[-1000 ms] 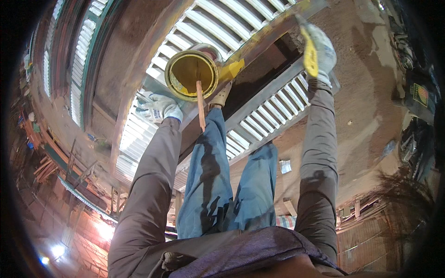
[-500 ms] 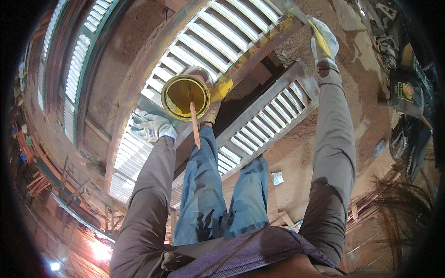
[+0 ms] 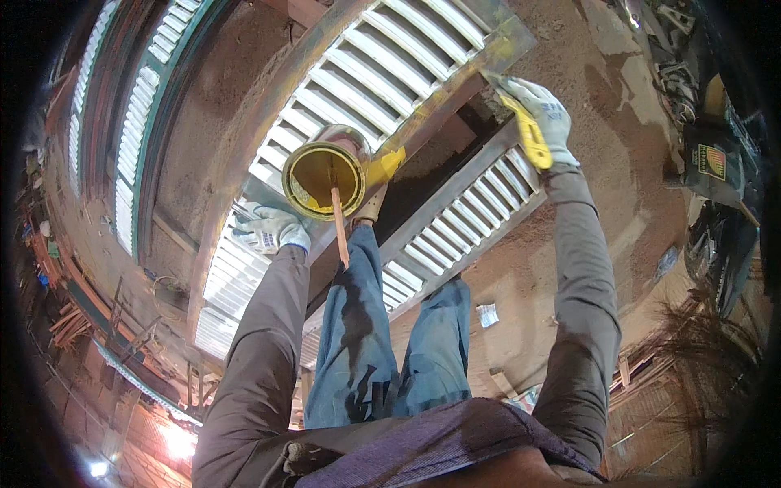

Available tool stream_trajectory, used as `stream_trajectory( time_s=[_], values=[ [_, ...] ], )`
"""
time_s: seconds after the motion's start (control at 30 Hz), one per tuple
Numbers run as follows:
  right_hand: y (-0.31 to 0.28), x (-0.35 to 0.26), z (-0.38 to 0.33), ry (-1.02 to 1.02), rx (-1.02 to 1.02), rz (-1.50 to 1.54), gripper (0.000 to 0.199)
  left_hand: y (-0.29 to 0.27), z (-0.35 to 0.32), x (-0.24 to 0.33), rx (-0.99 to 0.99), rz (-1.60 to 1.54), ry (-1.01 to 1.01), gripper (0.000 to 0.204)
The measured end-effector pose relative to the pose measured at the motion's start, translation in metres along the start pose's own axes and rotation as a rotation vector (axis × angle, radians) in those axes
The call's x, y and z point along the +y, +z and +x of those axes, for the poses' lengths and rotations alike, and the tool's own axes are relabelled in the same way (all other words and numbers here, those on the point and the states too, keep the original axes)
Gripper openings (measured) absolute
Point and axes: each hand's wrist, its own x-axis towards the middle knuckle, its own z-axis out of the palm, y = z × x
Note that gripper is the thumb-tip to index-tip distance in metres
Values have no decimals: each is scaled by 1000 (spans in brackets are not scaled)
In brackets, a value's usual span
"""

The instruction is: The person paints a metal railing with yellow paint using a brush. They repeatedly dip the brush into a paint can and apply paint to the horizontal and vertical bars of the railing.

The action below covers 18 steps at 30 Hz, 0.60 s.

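Observation:
My right hand (image 3: 543, 120), in a white work glove, is closed around the yellow handle of a putty knife (image 3: 530, 134). Its thin dark blade points to the yellow-smeared edge of a white-slatted louvred panel (image 3: 358, 77). Whether the blade touches the metal is too small to tell. My left hand (image 3: 275, 229), gloved too, lies on the panel's lower part, fingers stretched out. Just beside it stands an open can (image 3: 294, 167) with yellow material inside and a wooden stick (image 3: 339, 228) leaning out over its rim.
A second, narrower louvred panel (image 3: 455, 228) lies nearer my legs. Green-framed slatted panels (image 3: 146, 89) stand at the far left. A dark bag (image 3: 712, 163) and clutter line the right side. Scrap wood (image 3: 73, 321) is piled at the left.
My right hand has come down and left along the panel's edge with the putty knife, whose handle now shows its broad side. My left hand stays in place.

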Motion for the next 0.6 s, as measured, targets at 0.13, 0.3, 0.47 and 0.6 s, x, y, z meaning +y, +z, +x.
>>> stream_trajectory(
  time_s=[0.13, 0.3, 0.47, 0.6],
  values=[
    [-6, 52, -2, -15, 202, 120, 34, -9, -4, 15, -1, -47, 31, 59],
    [4, 60, 30, 4, 218, -101, 39, -25, -5, 26, -25, -46, 10, 63],
    [28, 19, 13, -35, 186, -239, 41, -20, -2, 16, -151, -19, -39, 71],
    [37, -25, -9, -73, 155, -284, 35, -51, -3, 33, -275, -27, -72, 70]
  ],
)
